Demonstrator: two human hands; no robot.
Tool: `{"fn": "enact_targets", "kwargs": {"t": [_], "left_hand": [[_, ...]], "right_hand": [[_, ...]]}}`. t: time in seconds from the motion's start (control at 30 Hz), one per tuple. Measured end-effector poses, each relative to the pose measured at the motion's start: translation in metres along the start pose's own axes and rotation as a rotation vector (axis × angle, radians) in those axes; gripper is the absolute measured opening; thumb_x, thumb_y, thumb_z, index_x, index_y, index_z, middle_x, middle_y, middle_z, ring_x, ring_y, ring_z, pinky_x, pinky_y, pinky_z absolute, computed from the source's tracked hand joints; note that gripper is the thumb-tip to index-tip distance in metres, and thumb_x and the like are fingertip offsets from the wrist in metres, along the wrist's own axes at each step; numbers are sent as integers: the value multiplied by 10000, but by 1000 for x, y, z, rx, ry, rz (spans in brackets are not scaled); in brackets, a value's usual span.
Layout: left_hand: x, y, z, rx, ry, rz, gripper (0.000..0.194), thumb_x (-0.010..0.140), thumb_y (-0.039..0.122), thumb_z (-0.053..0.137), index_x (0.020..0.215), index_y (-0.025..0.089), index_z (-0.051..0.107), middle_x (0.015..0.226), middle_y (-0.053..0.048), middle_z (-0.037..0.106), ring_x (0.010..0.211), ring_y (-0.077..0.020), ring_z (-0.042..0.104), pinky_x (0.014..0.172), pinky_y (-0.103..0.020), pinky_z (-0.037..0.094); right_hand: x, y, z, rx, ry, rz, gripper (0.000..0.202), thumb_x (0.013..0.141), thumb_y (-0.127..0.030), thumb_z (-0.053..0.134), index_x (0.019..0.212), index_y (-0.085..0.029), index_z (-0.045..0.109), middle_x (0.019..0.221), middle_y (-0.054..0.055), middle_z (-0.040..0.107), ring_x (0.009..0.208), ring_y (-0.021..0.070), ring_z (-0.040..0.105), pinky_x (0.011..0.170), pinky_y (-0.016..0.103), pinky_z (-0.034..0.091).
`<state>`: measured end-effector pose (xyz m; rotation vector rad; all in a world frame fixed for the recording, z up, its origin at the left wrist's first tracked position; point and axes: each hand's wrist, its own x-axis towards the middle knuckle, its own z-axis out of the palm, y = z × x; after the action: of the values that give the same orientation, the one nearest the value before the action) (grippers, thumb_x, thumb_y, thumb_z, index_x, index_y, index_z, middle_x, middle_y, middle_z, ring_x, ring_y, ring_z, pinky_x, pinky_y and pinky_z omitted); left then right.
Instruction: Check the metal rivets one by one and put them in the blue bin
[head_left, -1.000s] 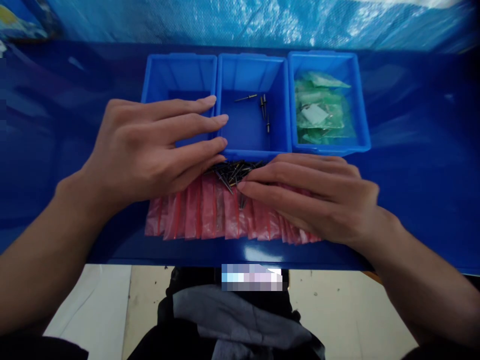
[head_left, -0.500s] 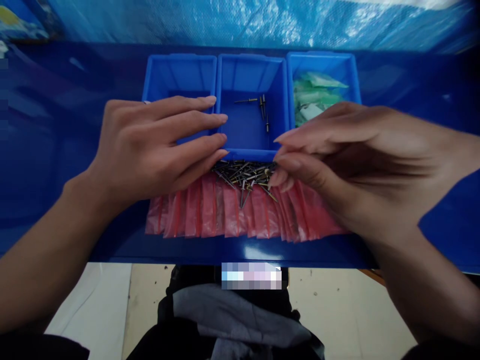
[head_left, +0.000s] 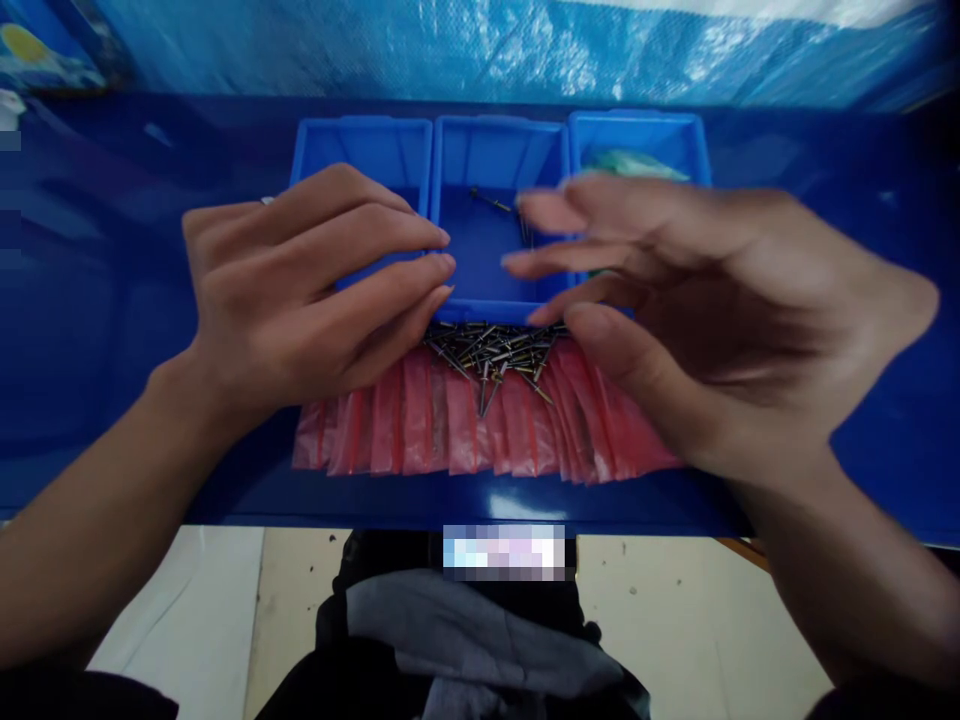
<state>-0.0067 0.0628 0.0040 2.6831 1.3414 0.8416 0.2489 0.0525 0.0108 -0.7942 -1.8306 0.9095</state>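
The right hand [head_left: 720, 300] hovers, unclenched, beside rivets [head_left: 499, 350] near the bench's [head_left: 390, 500] front edge. The left hand's [head_left: 307, 290] grip is hidden from view.

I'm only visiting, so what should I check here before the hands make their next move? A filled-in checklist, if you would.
1. Left hand by the bins: ok, fingertips near where the left bin and middle bin meet.
2. Right hand open: ok, fingers spread.
3. Right hand free of pins: cannot tell, blurred.
4. Pin pile visible: ok, in front of the middle bin.
5. Clear view into right bin: not ok, right hand blocks most.
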Motion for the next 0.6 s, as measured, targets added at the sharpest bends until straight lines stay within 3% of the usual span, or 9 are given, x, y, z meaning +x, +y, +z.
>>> {"fn": "enact_targets", "kwargs": {"t": [0.07, 0.17, 0.3, 0.47, 0.53, 0.6], "left_hand": [[-11, 25, 1, -125, 34, -75, 345, 1041, 520, 494, 1119, 280, 729, 1081, 5, 751, 1199, -214, 707, 1000, -464, 652], [-25, 57, 1, -233, -9, -59, 347, 1027, 547, 514, 1104, 291, 735, 1017, -10, 744, 1162, -228, 717, 959, -442, 666], [-33, 79, -4, -345, -108, -8, 315, 1007, 552, 573, 1089, 309, 757, 934, -16, 743, 1064, -234, 741, 864, -394, 679], [-41, 99, -14, -570, -273, -49, 267, 1016, 527, 629, 1042, 310, 783, 854, -10, 750, 922, -216, 756, 802, -348, 674], [-48, 107, -15, -728, -351, -138, 207, 1037, 472, 644, 1069, 322, 783, 834, 22, 751, 853, -174, 751, 846, -314, 668], [-61, 114, -15, -851, -431, -109, 177, 1040, 404, 681, 1198, 387, 759, 750, 86, 714, 674, -102, 693, 804, -232, 644]], "right_hand": [[0, 1, 3, -68, -41, -67, 487, 909, -50, 710, 1319, -303, 777, 1223, 26, 809, 1053, 226, 790, 800, 369, 710], [0, 4, 6, -82, 3, -243, 411, 882, 33, 692, 1213, -182, 808, 1004, 46, 828, 926, 198, 776, 716, 344, 654], [-1, 3, 5, -152, 14, -236, 299, 892, 31, 715, 1095, -170, 803, 980, 36, 823, 875, 166, 764, 690, 331, 627], [-4, -2, 3, -354, -104, -281, 248, 933, 29, 666, 1062, -149, 781, 1019, 48, 800, 880, 111, 751, 690, 249, 617], [-5, -2, 3, -403, -144, -334, 222, 946, 12, 660, 1041, -148, 781, 1007, 43, 796, 834, 96, 743, 640, 231, 595], [-7, 0, 5, -448, -178, -351, 217, 943, -8, 684, 1036, -183, 772, 1000, 19, 795, 810, 86, 739, 629, 221, 584]]}}
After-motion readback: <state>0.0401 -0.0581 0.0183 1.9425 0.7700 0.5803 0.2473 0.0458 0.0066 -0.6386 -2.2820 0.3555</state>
